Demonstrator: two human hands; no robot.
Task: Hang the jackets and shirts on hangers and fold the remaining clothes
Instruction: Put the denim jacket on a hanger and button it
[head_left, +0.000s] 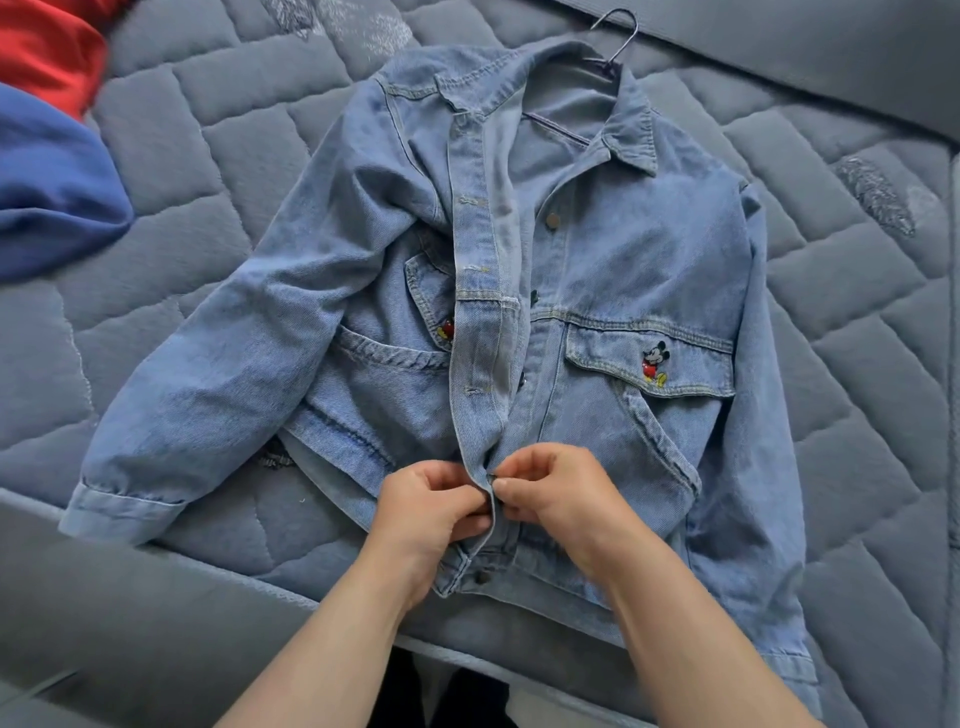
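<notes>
- Now our left hand (436, 499) pinches the buttonhole strip (475, 312) of the denim jacket (623, 260) low on its front, with the fingers curled round the edge.
- Our right hand (550, 488) meets it from the jacket's other front panel, thumb and fingertips pinched tight. What they hold is hidden, so we cannot tell whether a button is through its hole.
- Just below our hands, on the jacket's hem band, a dark button (479, 562) shows. We cannot tell whether it is fastened.
- Above our hands the jacket's front gapes: the strip runs up twisted and rumpled, and a metal chest button (553, 221) lies bare beside it.
- Inside the jacket's collar sits the hanger (615, 36), its hook poking out past the collar.
- The jacket lies front-up on the quilted mattress (208, 130), its hem at the edge nearest us. Beyond the sleeve on our left lie a blue garment (52, 192) and a red garment (47, 47).
- Risks as we judge them: with the strip twisted, we could match a button to the wrong hole, and the front would hang crooked.
- Tugging the hem toward us could drag the shoulders off the hanger, since nothing pins the collar.
- Stiff denim may let a half-pushed button pop back out.
</notes>
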